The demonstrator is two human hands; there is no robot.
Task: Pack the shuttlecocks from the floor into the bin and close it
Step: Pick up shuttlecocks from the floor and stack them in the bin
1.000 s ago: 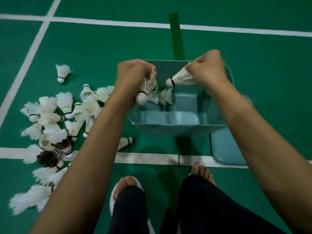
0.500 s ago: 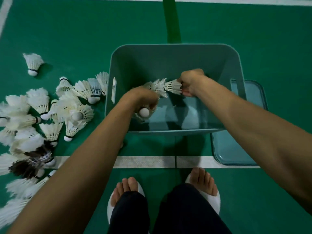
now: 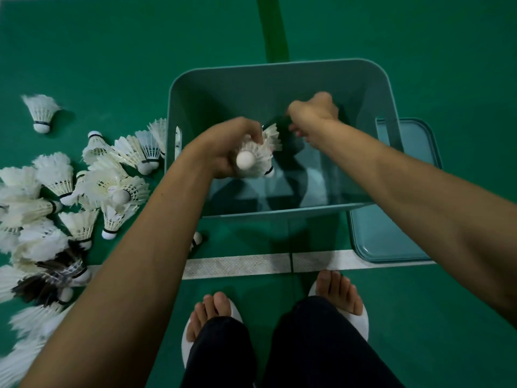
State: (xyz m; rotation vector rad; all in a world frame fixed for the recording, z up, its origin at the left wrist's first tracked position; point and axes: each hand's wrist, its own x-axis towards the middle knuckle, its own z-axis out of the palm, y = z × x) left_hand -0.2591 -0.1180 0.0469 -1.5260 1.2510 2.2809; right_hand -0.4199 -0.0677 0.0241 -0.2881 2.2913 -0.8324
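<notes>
A teal plastic bin stands open on the green floor in front of me. My left hand is over the bin's left part, shut on a small bunch of white shuttlecocks, one cork facing up at me. My right hand is lower inside the bin, blurred, with no shuttlecock showing in it. Several white shuttlecocks lie heaped on the floor left of the bin, and a dark-feathered one is among them. The bin's floor is mostly bare.
The teal lid lies flat on the floor against the bin's right side. A lone shuttlecock sits apart at far left. Another shuttlecock peeks out under my left forearm. A white court line runs just ahead of my slippered feet.
Both hands have gone down from above the bin's rim into it. The shuttlecock that stuck out of my right hand no longer shows there. My view has tilted down and closer.
</notes>
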